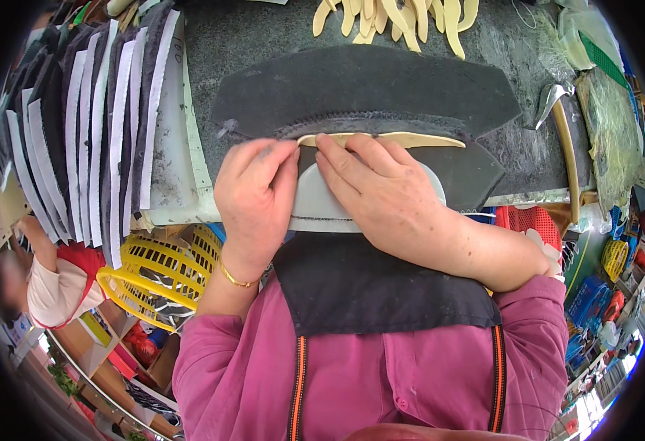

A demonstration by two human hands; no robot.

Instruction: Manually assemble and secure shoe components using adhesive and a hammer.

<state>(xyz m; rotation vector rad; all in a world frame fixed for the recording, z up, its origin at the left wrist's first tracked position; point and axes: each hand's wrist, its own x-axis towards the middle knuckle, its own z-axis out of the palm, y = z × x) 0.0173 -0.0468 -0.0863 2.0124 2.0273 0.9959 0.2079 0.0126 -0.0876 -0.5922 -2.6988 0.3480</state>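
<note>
A curved cream strip lies along the inner edge of a dark grey fabric-like panel on the worktable. My left hand pinches at the strip's left end, thumb and forefinger together. Flat over the work rests my right hand, its fingers stretched out and fingertips touching the strip's near edge. Beneath that palm is a smooth pale grey curved piece, partly covered. Another dark panel part shows to the right of my right hand.
Several loose cream strips lie at the far edge. A hammer with a wooden handle rests at the right. Dark pieces with white edges are stacked at left, above a yellow basket. Another person is at far left.
</note>
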